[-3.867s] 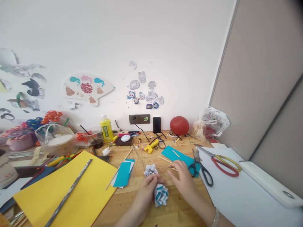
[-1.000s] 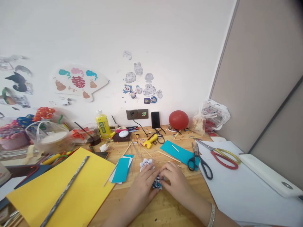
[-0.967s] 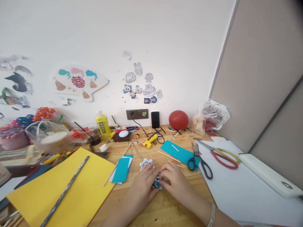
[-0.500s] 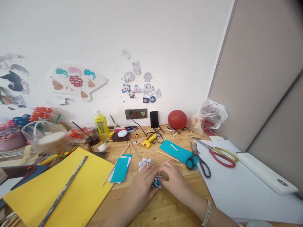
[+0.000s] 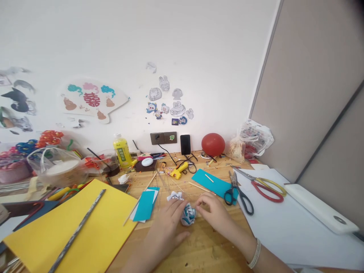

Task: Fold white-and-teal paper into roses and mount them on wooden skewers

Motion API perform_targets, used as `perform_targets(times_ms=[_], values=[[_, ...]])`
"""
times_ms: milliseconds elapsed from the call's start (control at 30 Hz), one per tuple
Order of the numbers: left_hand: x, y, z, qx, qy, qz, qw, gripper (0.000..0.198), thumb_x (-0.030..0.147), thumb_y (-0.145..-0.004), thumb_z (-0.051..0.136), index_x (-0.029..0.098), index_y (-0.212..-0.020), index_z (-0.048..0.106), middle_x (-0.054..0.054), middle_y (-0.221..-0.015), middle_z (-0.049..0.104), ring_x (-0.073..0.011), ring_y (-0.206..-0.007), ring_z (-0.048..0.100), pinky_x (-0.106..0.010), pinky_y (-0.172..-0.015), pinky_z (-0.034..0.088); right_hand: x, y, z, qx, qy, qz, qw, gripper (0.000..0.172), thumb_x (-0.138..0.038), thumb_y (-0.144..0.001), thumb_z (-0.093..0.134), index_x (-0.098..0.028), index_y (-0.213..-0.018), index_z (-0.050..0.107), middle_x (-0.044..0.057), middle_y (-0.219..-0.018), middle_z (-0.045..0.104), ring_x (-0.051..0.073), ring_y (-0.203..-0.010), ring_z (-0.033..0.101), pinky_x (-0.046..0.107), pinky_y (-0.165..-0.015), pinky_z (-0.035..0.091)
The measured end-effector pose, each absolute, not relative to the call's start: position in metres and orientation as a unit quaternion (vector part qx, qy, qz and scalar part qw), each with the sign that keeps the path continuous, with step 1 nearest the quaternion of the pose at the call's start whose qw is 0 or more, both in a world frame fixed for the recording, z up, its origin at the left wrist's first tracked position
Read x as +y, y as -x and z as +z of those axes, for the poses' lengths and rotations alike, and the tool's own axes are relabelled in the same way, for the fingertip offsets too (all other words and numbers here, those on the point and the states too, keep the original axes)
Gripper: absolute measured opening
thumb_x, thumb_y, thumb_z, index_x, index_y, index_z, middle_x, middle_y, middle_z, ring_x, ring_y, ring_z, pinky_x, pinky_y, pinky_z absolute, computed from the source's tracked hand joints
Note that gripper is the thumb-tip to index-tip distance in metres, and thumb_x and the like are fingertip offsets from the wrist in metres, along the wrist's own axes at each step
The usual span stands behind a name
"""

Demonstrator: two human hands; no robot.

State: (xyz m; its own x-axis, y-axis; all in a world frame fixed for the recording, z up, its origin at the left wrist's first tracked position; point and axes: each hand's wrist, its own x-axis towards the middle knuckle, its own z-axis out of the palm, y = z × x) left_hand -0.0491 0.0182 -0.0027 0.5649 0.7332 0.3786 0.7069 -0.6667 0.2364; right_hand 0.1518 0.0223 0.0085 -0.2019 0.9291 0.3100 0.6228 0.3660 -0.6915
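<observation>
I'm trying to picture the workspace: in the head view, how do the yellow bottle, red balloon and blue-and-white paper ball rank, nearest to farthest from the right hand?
From the right hand:
1. Blue-and-white paper ball: just to its left.
2. Red balloon: beyond it, towards the back of the table.
3. Yellow bottle: also back there, well left.

Scissors [image 5: 234, 185], glue gun [image 5: 179, 171] and yellow paper [image 5: 99, 223] mark a craft workspace

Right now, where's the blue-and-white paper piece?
Head view, lower middle: the blue-and-white paper piece is between the left hand and the right hand, nearer the camera than the white paper piece.
</observation>
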Motion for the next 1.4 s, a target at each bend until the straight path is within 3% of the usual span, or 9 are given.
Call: perform_targets(times_ms=[167, 267, 400, 600, 733, 867, 1033, 1233, 1400], values=[[0.016, 0.051, -0.004, 0.478, -0.842, 0.246, 0.035, 0.06, 0.029, -0.066, 0.072, 0.02, -0.123, 0.053, -0.017, -0.116, 0.065, -0.0361, -0.107, 0.06, -0.053, -0.089, 0.05, 0.023, -0.155, 0.006, -0.755, 0.537, 0.203, 0.318, 0.016, -0.008, -0.074, 0.055, -0.02, -0.07, 0.065, 0.004, -0.078, 0.067, 0.02, -0.081, 0.059, 0.033, -0.076, 0.042], [0.014, 0.046, -0.013, 0.508, -0.824, 0.243, 0.063, 0.065, 0.025, -0.062, 0.073, 0.019, -0.123, 0.052, -0.016, -0.107, 0.069, -0.0355, -0.097, 0.066, -0.048, -0.08, 0.055, 0.023, -0.151, -0.001, -0.766, 0.529, 0.217, 0.295, 0.017, -0.005, -0.068, 0.059, -0.02, -0.066, 0.065, 0.003, -0.073, 0.066, 0.02, -0.077, 0.059, 0.031, -0.071, 0.043], [0.016, 0.037, -0.024, 0.524, -0.808, 0.25, 0.104, 0.068, 0.019, -0.062, 0.07, 0.014, -0.126, 0.049, -0.018, -0.113, 0.067, -0.0335, -0.103, 0.064, -0.045, -0.086, 0.054, 0.021, -0.146, -0.007, -0.766, 0.511, 0.251, 0.298, 0.018, -0.004, -0.067, 0.06, -0.019, -0.073, 0.067, 0.003, -0.079, 0.067, 0.019, -0.08, 0.061, 0.029, -0.072, 0.045], [0.019, 0.035, -0.024, 0.511, -0.8, 0.279, 0.145, 0.058, 0.01, -0.061, 0.066, 0.011, -0.118, 0.055, -0.02, -0.116, 0.064, -0.0322, -0.108, 0.061, -0.045, -0.092, 0.049, 0.018, -0.143, -0.006, -0.756, 0.487, 0.292, 0.325, 0.02, -0.004, -0.068, 0.06, -0.02, -0.075, 0.069, 0.003, -0.083, 0.069, 0.019, -0.083, 0.063, 0.029, -0.075, 0.047], [0.018, 0.035, -0.022, 0.496, -0.794, 0.312, 0.164, 0.043, 0.015, -0.067, 0.063, 0.015, -0.11, 0.058, -0.015, -0.11, 0.068, -0.0296, -0.103, 0.063, -0.044, -0.089, 0.051, 0.018, -0.144, 0.0, -0.749, 0.475, 0.304, 0.348, 0.021, -0.005, -0.07, 0.057, -0.021, -0.077, 0.068, 0.001, -0.083, 0.069, 0.018, -0.084, 0.062, 0.031, -0.079, 0.046], [0.018, 0.035, -0.021, 0.49, -0.779, 0.345, 0.185, 0.042, 0.021, -0.071, 0.059, 0.017, -0.113, 0.055, -0.012, -0.105, 0.07, -0.026, -0.094, 0.067, -0.04, -0.082, 0.054, 0.019, -0.148, 0.002, -0.728, 0.491, 0.296, 0.377, 0.025, -0.006, -0.07, 0.055, -0.019, -0.089, 0.064, 0.004, -0.09, 0.067, 0.019, -0.089, 0.059, 0.034, -0.083, 0.045], [0.016, 0.034, -0.016, 0.481, -0.768, 0.368, 0.208, 0.044, 0.018, -0.069, 0.057, 0.016, -0.113, 0.056, -0.014, -0.111, 0.069, -0.0278, -0.101, 0.065, -0.043, -0.087, 0.052, 0.017, -0.15, 0.002, -0.733, 0.469, 0.329, 0.365, 0.048, -0.011, -0.064, 0.067, -0.021, -0.11, 0.058, 0.003, -0.103, 0.066, 0.018, -0.091, 0.059, 0.031, -0.082, 0.046], [0.012, 0.032, -0.012, 0.459, -0.776, 0.36, 0.24, 0.045, 0.014, -0.067, 0.055, 0.015, -0.112, 0.057, -0.013, -0.112, 0.068, -0.0273, -0.104, 0.064, -0.042, -0.09, 0.05, 0.016, -0.146, 0.005, -0.745, 0.452, 0.337, 0.356, 0.037, -0.018, -0.067, 0.072, -0.021, -0.103, 0.064, 0.002, -0.099, 0.068, 0.02, -0.088, 0.06, 0.031, -0.079, 0.045], [0.013, 0.035, -0.016, 0.465, -0.764, 0.362, 0.261, 0.056, 0.015, -0.067, 0.054, 0.014, -0.122, 0.049, -0.016, -0.113, 0.068, -0.0286, -0.102, 0.065, -0.042, -0.087, 0.051, 0.018, -0.141, -0.002, -0.739, 0.465, 0.32, 0.367, 0.034, -0.017, -0.066, 0.072, -0.021, -0.099, 0.067, 0.003, -0.095, 0.069, 0.021, -0.084, 0.061, 0.032, -0.076, 0.046]])
